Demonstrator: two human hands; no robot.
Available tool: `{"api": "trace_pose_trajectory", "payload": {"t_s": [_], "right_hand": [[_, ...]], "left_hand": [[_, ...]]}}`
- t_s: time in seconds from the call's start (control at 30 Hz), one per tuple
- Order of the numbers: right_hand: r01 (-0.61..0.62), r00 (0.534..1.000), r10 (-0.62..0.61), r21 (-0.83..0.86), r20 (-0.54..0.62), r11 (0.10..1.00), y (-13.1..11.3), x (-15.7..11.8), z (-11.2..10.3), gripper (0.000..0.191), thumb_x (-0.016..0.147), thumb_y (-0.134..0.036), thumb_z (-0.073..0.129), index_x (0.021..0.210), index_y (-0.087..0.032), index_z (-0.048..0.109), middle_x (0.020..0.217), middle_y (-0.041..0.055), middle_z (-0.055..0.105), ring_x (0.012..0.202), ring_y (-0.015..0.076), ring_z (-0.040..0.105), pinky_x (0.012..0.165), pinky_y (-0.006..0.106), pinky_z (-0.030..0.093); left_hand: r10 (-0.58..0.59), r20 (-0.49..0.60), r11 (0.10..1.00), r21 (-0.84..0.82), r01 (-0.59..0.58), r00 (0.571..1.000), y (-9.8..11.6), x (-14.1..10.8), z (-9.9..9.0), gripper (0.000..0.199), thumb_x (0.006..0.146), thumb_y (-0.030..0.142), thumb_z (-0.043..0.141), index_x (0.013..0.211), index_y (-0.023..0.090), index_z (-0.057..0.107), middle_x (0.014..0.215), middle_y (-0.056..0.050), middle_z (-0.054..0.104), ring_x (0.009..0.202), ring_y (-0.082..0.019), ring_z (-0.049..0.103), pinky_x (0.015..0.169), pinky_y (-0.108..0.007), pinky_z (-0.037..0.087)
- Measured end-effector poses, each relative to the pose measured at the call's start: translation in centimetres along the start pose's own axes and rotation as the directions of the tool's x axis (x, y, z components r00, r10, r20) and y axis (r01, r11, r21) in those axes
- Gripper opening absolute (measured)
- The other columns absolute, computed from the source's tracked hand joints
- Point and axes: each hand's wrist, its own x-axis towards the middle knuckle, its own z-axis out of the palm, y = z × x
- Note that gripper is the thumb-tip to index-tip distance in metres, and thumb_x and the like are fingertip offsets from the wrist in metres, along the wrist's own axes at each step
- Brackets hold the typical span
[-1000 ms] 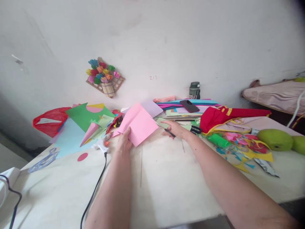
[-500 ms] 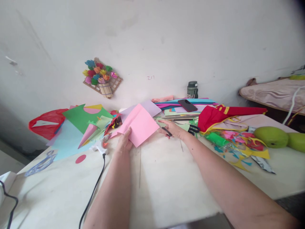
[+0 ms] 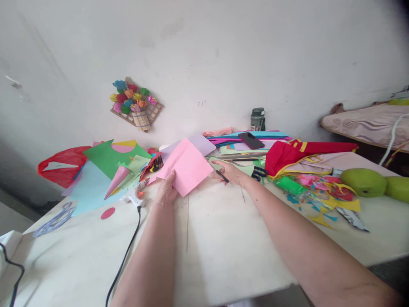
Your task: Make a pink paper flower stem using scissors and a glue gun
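My left hand (image 3: 167,189) grips a sheet of pink paper (image 3: 188,166) by its lower left edge, thumb on top. The sheet is held up off the table, turned like a diamond. At its right corner, my right hand (image 3: 230,172) is closed round a pair of scissors (image 3: 221,175) with black handles. The blades point left at the paper's corner and are mostly hidden. Left of my left hand lies a white glue gun (image 3: 133,196) with a black cord. A pink paper cone (image 3: 117,181) rests beyond it.
Coloured paper sheets (image 3: 102,157) and a red plastic bag (image 3: 62,166) lie at the left. A phone (image 3: 251,140) rests on stacked paper by a bottle (image 3: 257,120). Red cloth (image 3: 283,157), paper scraps (image 3: 335,194) and green fruit (image 3: 363,183) are at the right.
The scissors' handles have turned slightly in my right hand and look closer together. The pink paper stays almost where it was in my left hand.
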Motion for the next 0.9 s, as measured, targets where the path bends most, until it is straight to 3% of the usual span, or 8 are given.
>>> {"api": "trace_pose_trajectory", "payload": {"t_s": [0.27,0.6,0.9], "right_hand": [[0.08,0.99,-0.103,-0.228,-0.092,0.97,0.59,0.4,-0.33,0.065,0.059,-0.047,0.064,0.115,-0.02,0.048,0.064,-0.0006,0.055,0.048,0.0095,0.049,0.045,0.021,0.038],[0.114,0.983,-0.141,-0.212,-0.115,0.971,0.67,0.55,-0.1,0.056,0.058,-0.044,0.065,0.109,-0.023,0.053,0.055,-0.0042,0.052,0.045,0.0095,0.047,0.044,0.021,0.037],[0.082,0.987,-0.103,-0.161,-0.125,0.983,-0.05,0.28,0.07,0.058,0.058,-0.041,0.066,0.111,-0.023,0.051,0.055,-0.0042,0.052,0.044,0.0081,0.045,0.04,0.02,0.036]], "left_hand": [[-0.003,-0.005,1.0,0.009,0.003,1.0,-0.04,0.1,-0.08,0.02,0.072,0.012,0.056,0.091,0.019,0.058,0.092,-0.006,0.062,0.088,-0.017,0.058,0.078,-0.027,0.047],[-0.009,0.009,1.0,-0.013,0.009,1.0,-0.01,0.08,-0.15,0.022,0.072,0.011,0.055,0.091,0.02,0.058,0.098,-0.006,0.061,0.09,-0.017,0.058,0.08,-0.028,0.047],[-0.023,0.001,0.999,-0.036,0.023,1.0,-0.06,0.3,-0.43,0.023,0.071,0.011,0.057,0.092,0.02,0.057,0.097,-0.007,0.062,0.093,-0.018,0.057,0.079,-0.028,0.048]]}}
